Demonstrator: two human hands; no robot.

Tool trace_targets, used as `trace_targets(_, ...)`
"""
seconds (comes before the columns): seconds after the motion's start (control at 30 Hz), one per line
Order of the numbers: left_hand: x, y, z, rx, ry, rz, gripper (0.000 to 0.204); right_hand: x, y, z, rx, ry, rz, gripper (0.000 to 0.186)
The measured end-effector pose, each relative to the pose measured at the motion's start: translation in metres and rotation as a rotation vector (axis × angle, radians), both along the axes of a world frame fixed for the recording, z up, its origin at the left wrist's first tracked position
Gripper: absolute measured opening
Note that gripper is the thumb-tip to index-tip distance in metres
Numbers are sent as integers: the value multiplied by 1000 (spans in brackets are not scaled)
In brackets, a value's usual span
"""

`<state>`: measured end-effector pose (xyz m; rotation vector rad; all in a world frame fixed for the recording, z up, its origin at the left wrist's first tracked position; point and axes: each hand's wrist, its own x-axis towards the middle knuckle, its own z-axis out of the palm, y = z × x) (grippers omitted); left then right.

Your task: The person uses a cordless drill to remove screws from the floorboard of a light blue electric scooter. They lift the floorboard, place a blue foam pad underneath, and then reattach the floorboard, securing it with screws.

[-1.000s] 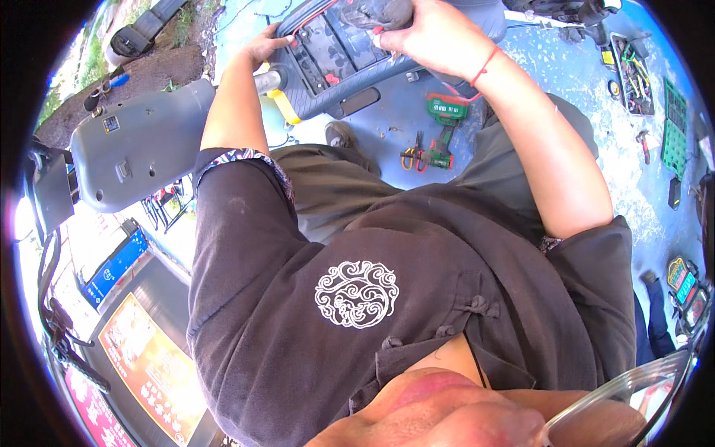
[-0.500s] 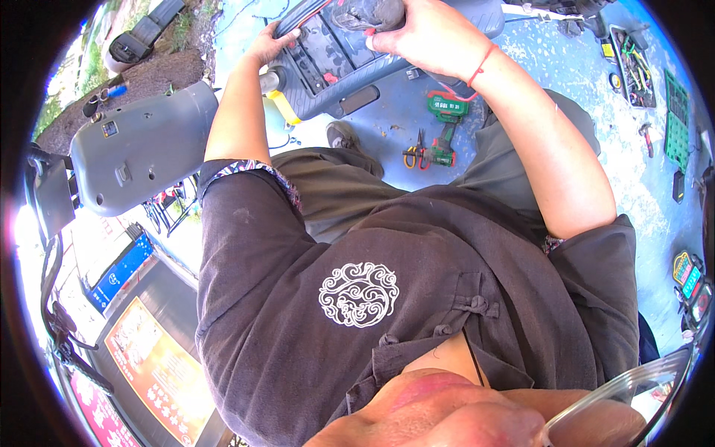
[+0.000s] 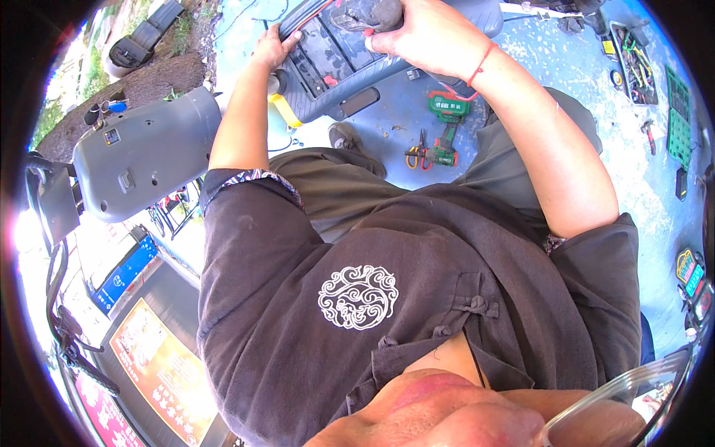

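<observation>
At the top of the view is a grey vehicle deck [image 3: 469,18] with an open, dirty compartment [image 3: 322,63] crossed by red wires. My left hand [image 3: 274,46] grips the compartment's left edge, thumb inside. My right hand [image 3: 428,41] is closed on a dark, dusty, rounded object [image 3: 357,13] at the compartment's upper right; what lies under its fingers is partly hidden. A yellow part [image 3: 284,110] sits at the deck's near-left corner. Below the deck, between my legs, lie a green cordless tool [image 3: 445,134] and pliers [image 3: 418,149] on the blue floor.
A grey upright vehicle part [image 3: 145,149] with black cables [image 3: 63,298] stands at left. An open toolbox [image 3: 633,63], green case [image 3: 678,119] and hammer [image 3: 648,138] lie at right. A dark detached part [image 3: 141,41] rests outside at upper left. A sign board [image 3: 156,365] is at lower left.
Both hands keep their holds with very little movement. The grey upright part at left appears slightly lower and farther right, as the view shifts a little.
</observation>
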<state>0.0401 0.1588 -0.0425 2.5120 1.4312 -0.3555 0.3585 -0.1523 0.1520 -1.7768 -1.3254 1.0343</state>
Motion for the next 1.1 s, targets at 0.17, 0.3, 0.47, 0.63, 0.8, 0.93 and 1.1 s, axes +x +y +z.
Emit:
trace_targets(0.17, -5, 19, -1, -123, 19, 23, 101, 2, 1, -5, 28, 26, 28, 40)
trace_targets(0.3, 11, 19, 7, -294, 31, 92, 104, 9, -4, -4, 20, 11, 17, 38)
trace_targets(0.47, 5, 12, 2, -141, 38, 82, 109, 8, -7, -3, 18, 29, 10, 37)
trace_targets(0.63, -2, 16, 7, -262, -25, 113, 106, 6, 5, -2, -29, 75, 28, 39)
trace_targets(0.8, 3, 18, 3, -219, -152, 103, 106, 0, 8, -3, -15, 5, 10, 43)
trace_targets(0.93, 23, 15, 21, -589, -199, 352, 116, -13, -7, -29, 136, -54, -3, 35)
trace_targets(1.1, -35, 40, 10, -358, -217, 220, 92, -13, -33, 18, 75, 34, 22, 42)
